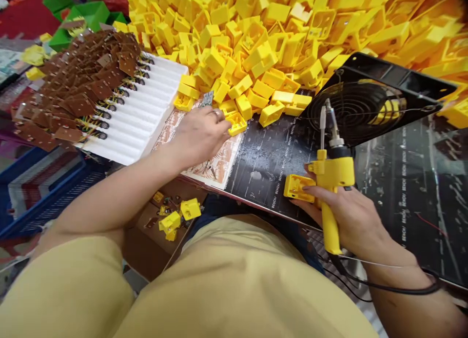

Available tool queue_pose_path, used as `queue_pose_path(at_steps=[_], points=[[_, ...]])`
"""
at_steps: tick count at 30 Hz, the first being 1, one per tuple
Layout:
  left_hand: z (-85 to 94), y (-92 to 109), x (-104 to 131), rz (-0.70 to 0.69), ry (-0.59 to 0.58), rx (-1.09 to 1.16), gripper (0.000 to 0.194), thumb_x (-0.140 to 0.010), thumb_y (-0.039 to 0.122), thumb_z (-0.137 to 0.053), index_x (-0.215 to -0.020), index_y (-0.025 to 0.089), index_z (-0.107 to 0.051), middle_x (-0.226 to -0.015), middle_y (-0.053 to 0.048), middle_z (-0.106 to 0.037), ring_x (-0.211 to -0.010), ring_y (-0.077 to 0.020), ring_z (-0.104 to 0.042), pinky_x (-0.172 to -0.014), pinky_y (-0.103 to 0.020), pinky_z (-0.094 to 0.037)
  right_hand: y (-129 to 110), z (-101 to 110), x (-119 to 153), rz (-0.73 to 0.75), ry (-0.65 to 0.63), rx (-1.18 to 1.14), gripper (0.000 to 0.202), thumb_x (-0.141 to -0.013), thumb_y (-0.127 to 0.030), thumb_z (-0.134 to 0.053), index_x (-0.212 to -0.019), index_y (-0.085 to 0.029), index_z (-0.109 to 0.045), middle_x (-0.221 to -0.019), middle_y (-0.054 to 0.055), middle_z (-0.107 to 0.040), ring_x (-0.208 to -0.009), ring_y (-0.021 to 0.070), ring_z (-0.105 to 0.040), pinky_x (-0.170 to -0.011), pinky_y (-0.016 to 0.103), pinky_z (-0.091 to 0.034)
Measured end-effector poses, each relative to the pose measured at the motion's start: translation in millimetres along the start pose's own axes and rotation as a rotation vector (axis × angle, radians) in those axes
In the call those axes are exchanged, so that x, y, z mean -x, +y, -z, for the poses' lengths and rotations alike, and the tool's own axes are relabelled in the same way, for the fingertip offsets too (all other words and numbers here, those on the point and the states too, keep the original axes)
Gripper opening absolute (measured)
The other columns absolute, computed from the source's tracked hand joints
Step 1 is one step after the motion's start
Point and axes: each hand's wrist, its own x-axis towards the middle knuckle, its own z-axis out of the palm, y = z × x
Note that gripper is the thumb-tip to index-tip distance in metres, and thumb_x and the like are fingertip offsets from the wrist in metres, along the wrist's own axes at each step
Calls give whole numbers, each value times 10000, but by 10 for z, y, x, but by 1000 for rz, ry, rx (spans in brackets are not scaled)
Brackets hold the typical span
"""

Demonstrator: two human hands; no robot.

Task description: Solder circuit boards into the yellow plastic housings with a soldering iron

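Observation:
My right hand (353, 216) grips a yellow soldering gun (334, 174), its metal tip and thin feed tube pointing up and away. The fingers of that hand also hold a small yellow plastic housing (298, 188), open side up, beside the gun. My left hand (201, 133) is palm down over a brown-and-white patterned sheet (210, 168), fingers curled and their tips hidden. Just beyond its fingers is a small grey metal piece (207, 99). Another yellow housing (237, 125) lies against the thumb side; I cannot tell whether that hand grips anything.
A large heap of yellow housings (256, 55) covers the back. At right a black fan (351, 109) leans tilted. On the left, brown circuit boards (91, 79) with wires lie on a ridged white foam tray (161, 91). Below are a blue basket (47, 191) and an open drawer (146, 245).

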Motion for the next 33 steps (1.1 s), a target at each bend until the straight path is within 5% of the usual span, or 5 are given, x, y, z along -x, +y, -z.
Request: queue_pose_path(at_steps=[12, 16, 20, 25, 33], points=[[-378, 440, 101, -566, -54, 146, 244, -953, 122, -436, -953, 161, -678, -1124, -74, -690, -959, -177, -630, -832, -297, -500, -26, -5, -102, 11, -1, -42, 374, -831, -185, -709, -1165, -190, -539, -909, 41, -698, -739, 156, -673, -680, 238, -551], [-424, 347, -6, -498, -8, 137, 251, -955, 115, -433, -960, 158, -680, -1082, -75, -709, -953, -170, -639, -838, -304, -508, -25, -37, -145, 28, -32, -76, 353, -830, -173, -698, -1151, -164, -551, -906, 57, -688, -769, 168, -676, -702, 256, -557], [-222, -175, -198, -162, -31, -96, 259, -951, 123, -426, -1019, 140, -675, -889, -83, -675, -831, -186, -613, -716, -318, -488, -32, -21, -140, 12, -26, -83, 394, -818, -257, -722, -1159, -173, -544, -962, 72, -696, -880, 214, -689, -869, 352, -567], [-130, -737, -446, -149, -177, -206, 180, -881, 145, -521, -854, 143, -699, -845, -89, -632, -960, -243, -578, -836, -391, -460, -71, -16, -142, -42, -30, -85, 453, -811, -257, -737, -1213, -231, -531, -1009, 60, -700, -989, 235, -680, -874, 366, -574], [-30, -396, -135, 26, 53, 708, 189, -912, 324, -554, -907, 193, -691, -974, -39, -730, -934, -168, -661, -850, -344, -529, -221, -140, -290, -145, -54, -241, 496, -840, -298, -717, -1257, -207, -463, -1155, 113, -652, -1141, 248, -619, -920, 412, -563]])
